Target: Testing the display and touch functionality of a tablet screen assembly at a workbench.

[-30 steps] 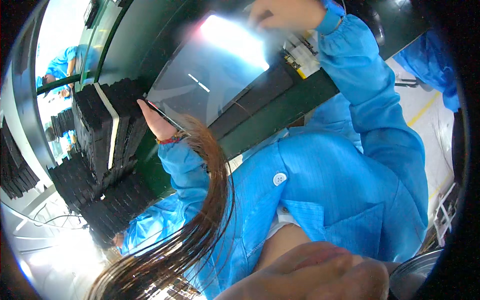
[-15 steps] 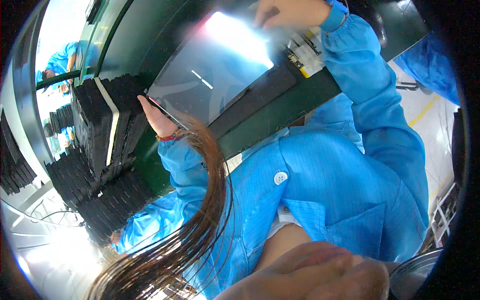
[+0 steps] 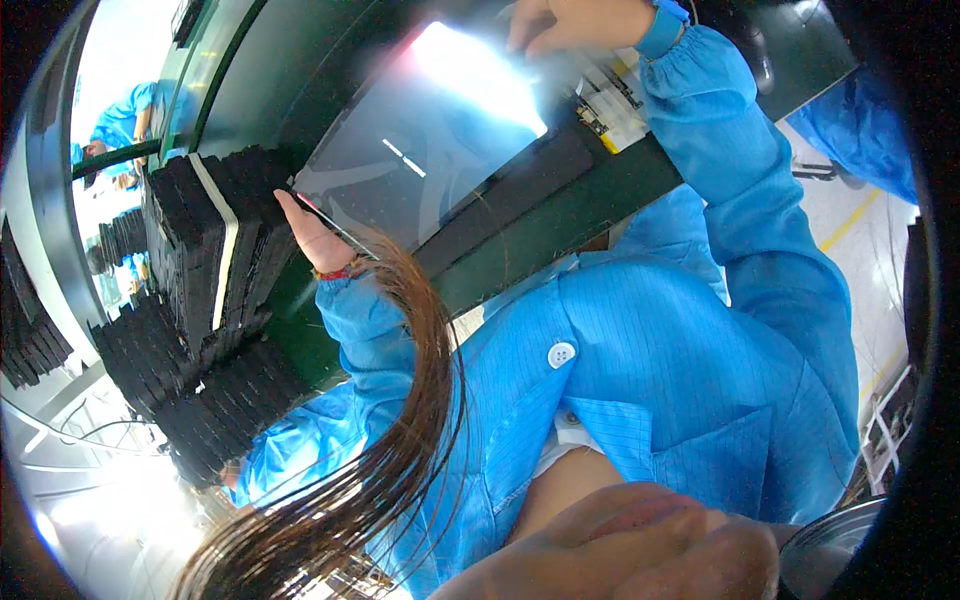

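Observation:
A large flat glossy panel point(image 3: 385, 150), like a display screen, is tilted above the dark bench, with a bright glare across its far part. My left hand point(image 3: 315, 235) grips the panel's near left edge; its thumb shows beside the edge, while the other fingers are mostly hidden. Beyond the panel's far right side, my right hand point(image 3: 585, 25) has its fingers bent and drawn together. Haze and glare blur those fingertips, so whatever they pinch cannot be made out.
Black slotted trays point(image 3: 185, 250) stand stacked at the left, a pale strip down one side. A black pad point(image 3: 520, 180) lies under the panel on the green bench point(image 3: 600, 205). White and yellow labels point(image 3: 610, 105) lie near my right sleeve. Another person in blue point(image 3: 125, 120) appears far left.
My right hand and cuff have shifted slightly to the left. The panel and my left hand look nearly the same.

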The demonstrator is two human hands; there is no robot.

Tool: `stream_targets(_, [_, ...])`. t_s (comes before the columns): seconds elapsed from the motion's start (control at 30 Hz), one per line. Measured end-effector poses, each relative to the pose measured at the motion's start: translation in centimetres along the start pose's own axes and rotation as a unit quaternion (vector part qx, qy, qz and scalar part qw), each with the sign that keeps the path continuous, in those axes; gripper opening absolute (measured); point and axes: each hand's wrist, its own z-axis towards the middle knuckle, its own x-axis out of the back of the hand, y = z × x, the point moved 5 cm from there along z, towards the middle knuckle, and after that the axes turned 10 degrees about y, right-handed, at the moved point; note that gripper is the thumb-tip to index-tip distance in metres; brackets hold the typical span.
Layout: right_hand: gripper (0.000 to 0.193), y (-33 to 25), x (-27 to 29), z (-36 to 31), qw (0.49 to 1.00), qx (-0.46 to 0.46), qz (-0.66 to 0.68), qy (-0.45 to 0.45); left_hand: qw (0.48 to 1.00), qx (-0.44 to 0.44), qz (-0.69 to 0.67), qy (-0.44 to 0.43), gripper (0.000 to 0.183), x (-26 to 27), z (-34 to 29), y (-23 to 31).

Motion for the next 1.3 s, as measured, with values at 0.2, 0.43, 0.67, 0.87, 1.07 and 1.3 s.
stream_targets(0.2, [0.019,-0.7,0.1,-0.2,0.999,0.034,-0.005,-0.002,1.000,-0.003,-0.002,-0.006,0.072,-0.1,-0.4,0.0])
stream_targets(0.43, [0.019,-1.1,0.1,-0.4,1.000,0.011,-0.005,-0.010,0.997,-0.011,0.036,0.063,0.071,-0.8,-1.1,0.2])
stream_targets(0.67, [0.018,-1.4,-0.3,-0.5,1.000,0.012,0.023,-0.013,0.998,-0.005,0.033,0.046,0.071,-0.5,-0.7,0.1])
stream_targets(0.87, [0.018,-1.5,0.1,-0.4,1.000,-0.004,-0.024,-0.017,0.998,-0.009,0.021,0.052,0.072,-0.4,-0.9,0.2])
stream_targets(1.07, [0.017,-1.1,-0.1,-0.7,1.000,-0.022,-0.011,-0.007,0.999,-0.014,0.021,0.028,0.072,-0.2,0.1,-0.1])
stream_targets(1.3, [0.015,-1.8,-0.4,-0.4,1.000,-0.026,0.001,-0.012,0.998,0.000,0.015,0.065,0.072,0.0,-0.4,0.1])
